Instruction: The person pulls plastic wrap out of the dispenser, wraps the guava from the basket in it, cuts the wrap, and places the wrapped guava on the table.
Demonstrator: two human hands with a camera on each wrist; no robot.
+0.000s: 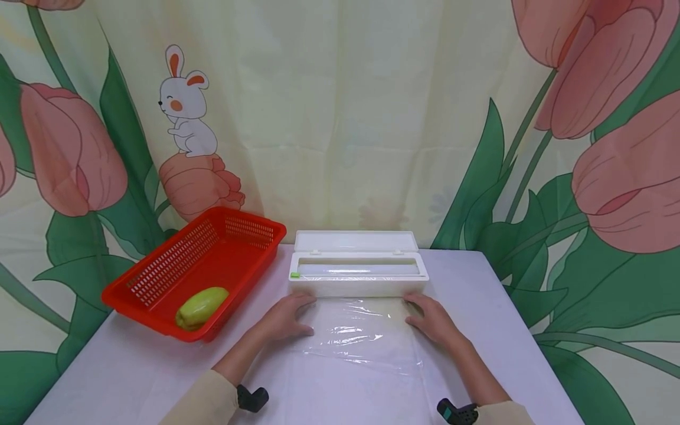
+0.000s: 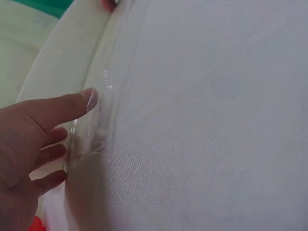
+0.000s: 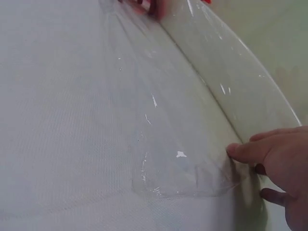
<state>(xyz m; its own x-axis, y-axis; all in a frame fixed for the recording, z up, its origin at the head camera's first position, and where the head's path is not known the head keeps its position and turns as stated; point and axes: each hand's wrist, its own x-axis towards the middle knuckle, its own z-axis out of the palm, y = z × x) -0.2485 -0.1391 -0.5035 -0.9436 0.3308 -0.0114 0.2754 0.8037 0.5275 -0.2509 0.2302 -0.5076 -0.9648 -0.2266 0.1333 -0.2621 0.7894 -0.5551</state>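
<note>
The left hand is down at the near left corner of the white box, fingers loosely bent, thumb parted from them, so no firm pinch shows; its thumb tip meets the clear film. Across the sheet, the right hand mirrors it at the opposite corner, relaxed too, thumb and fingers apart, close in at the box's foot. Between the hands the film lies rumpled and glinting on the white tablecloth, loose edge on the wearer's side of the fingers. And there's the trouble spot: thin stuff, likely to fold and cling to itself if one hand draws sooner than the other. Uneven pressure might skid the box, and a sideways tug could split a corner. Just beyond the fingertips, what looks like the roll sits inside, green tab at its left end, lid tipped back behind; a hard pull might spin out slack. Farther out, left of the left hand, the red basket holds a pale green vegetable, well apart from the film.
</note>
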